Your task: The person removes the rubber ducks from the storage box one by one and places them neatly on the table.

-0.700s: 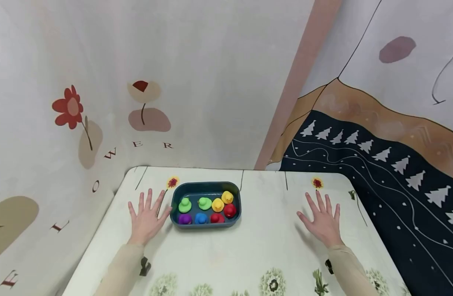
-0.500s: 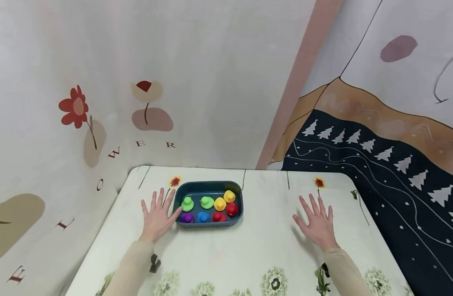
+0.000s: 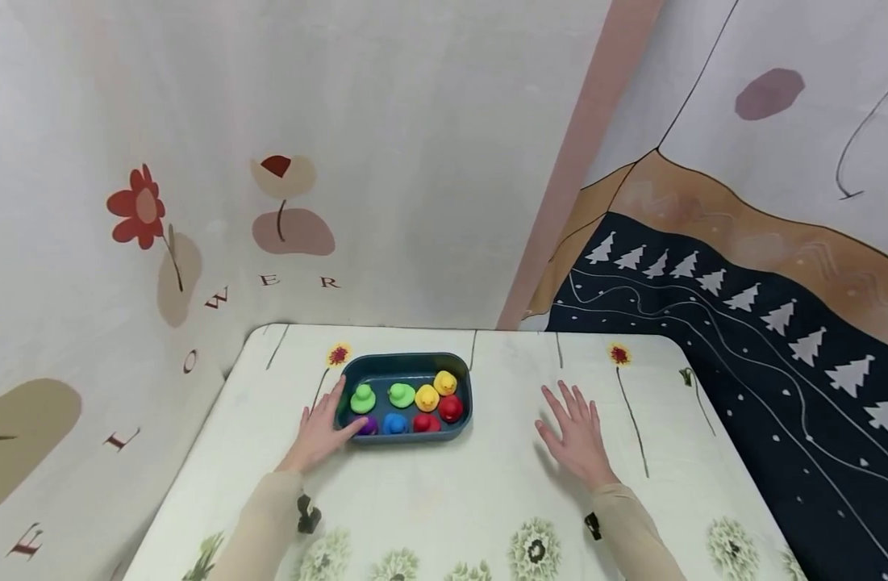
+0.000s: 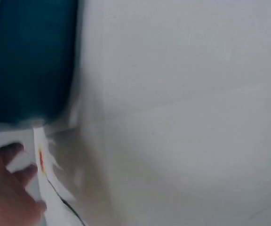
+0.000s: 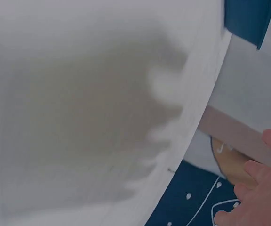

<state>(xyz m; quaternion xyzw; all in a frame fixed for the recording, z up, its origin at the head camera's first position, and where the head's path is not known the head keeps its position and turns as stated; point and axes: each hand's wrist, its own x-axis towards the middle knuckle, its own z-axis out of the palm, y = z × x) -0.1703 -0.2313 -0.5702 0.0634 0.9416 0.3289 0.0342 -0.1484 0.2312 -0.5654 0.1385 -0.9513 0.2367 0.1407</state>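
The left hand (image 3: 320, 437) holds nothing, its thumb spread wide from the fingers, at the tray's (image 3: 414, 368) left end, thumb over the purple toy (image 3: 372, 428); contact cannot be told. The right hand (image 3: 577, 440), fingers wide, hangs well apart to the tray's right, over the table (image 3: 502, 476). This looks like a reach for the tray; next calls for bringing the right hand to its far end.
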